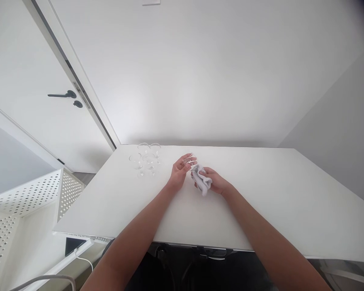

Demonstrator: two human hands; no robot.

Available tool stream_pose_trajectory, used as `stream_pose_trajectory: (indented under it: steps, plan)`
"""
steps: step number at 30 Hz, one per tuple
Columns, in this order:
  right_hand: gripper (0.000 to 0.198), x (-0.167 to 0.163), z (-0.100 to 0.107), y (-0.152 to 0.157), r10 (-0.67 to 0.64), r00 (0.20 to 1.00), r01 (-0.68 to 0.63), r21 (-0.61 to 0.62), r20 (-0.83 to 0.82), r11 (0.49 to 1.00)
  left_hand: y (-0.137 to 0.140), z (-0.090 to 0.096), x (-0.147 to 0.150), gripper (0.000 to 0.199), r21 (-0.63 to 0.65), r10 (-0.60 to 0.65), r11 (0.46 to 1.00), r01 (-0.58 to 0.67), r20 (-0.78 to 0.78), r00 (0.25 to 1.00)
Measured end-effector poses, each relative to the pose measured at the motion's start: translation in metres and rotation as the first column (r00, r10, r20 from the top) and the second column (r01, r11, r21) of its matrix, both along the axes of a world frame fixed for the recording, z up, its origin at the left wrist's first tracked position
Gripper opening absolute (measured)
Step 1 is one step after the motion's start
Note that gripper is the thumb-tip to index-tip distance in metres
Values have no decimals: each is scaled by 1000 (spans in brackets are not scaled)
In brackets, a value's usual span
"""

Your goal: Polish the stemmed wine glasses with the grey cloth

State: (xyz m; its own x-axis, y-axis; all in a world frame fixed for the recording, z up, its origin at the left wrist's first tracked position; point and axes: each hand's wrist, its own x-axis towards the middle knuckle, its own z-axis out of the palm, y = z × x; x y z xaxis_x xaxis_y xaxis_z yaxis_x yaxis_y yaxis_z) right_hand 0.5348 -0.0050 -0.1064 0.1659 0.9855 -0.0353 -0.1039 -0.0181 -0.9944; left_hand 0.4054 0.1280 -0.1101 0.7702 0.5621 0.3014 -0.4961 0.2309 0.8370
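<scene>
Over the middle of the white table, my left hand (pixel 180 170) is closed around the bowl of a clear glass (pixel 190 160), which is tilted. Bunched in my right hand (pixel 214 181) is a white cloth (pixel 202 180), its loose end hanging down. The cloth meets the lower part of the glass and hides whatever lies beneath it. To the left, several clear stemmed glasses (pixel 136 159) stand upright in a close group on the tabletop.
The white table (pixel 261 194) reaches back to a pale wall (pixel 200 81). A door with a dark handle (pixel 62 95) is at the left. White perforated panels (pixel 27 188) stand beside the table's left edge, with a cable (pixel 85 258) below.
</scene>
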Motion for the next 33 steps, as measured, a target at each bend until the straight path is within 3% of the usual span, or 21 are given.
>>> stream_pose_trajectory:
  steps: [3, 5, 7, 9, 11, 13, 15, 17, 19, 22, 24, 28, 30, 33]
  plan:
    - [38, -4, -2, 4, -260, 902, 244, 92, 344, 965, -1, 1, 0, 54, 31, 114, 993, -112, -52, 992]
    - [39, -8, -1, 7, -368, 829, 336, 151, 421, 930, -1, 3, -1, 55, 38, 160, 987, -158, -57, 986]
    - [42, -12, 2, 7, -344, 895, 327, 108, 283, 939, -2, 4, -2, 53, 15, 127, 992, -127, -41, 991]
    - [47, -13, 5, 5, -202, 978, 201, 15, 46, 979, -2, 5, -2, 53, -17, 45, 999, -45, -28, 999]
    - [50, -13, 6, 3, -70, 995, 68, -27, -69, 997, -2, 5, -2, 55, -35, -18, 999, 17, -21, 1000]
    - [47, -12, 4, 3, -134, 989, 134, -4, 57, 991, -2, 5, -2, 56, -27, -11, 1000, 10, -19, 1000]
    - [42, -11, 0, 6, -315, 907, 305, 79, 280, 949, -1, 3, -1, 55, -7, 51, 999, -51, -34, 998]
    - [41, -12, -3, 9, -409, 829, 387, 138, 382, 912, 0, 2, 0, 53, 9, 95, 995, -95, -53, 994]
    - [44, -11, -5, 11, -368, 886, 356, 96, 281, 930, 1, 1, 0, 51, 2, 89, 996, -89, -60, 994]
    - [53, -9, -5, 10, -205, 979, 205, -15, -2, 979, 1, 1, 0, 51, -9, 35, 999, -35, -48, 998]
    - [51, -8, -4, 9, -203, 979, 203, -15, 15, 979, 0, 2, 0, 52, 5, 22, 1000, -22, -32, 999]
    - [44, -9, -4, 8, -290, 914, 276, 92, 283, 957, 0, 4, -2, 54, 14, 42, 999, -42, -33, 999]
    - [43, -10, -4, 8, -269, 939, 258, 78, 213, 963, 0, 4, -2, 53, -10, 36, 999, -37, -33, 999]
    - [50, -9, -1, 7, -212, 977, 212, -4, -28, 977, 0, 6, -3, 54, -44, 2, 999, -3, -29, 1000]
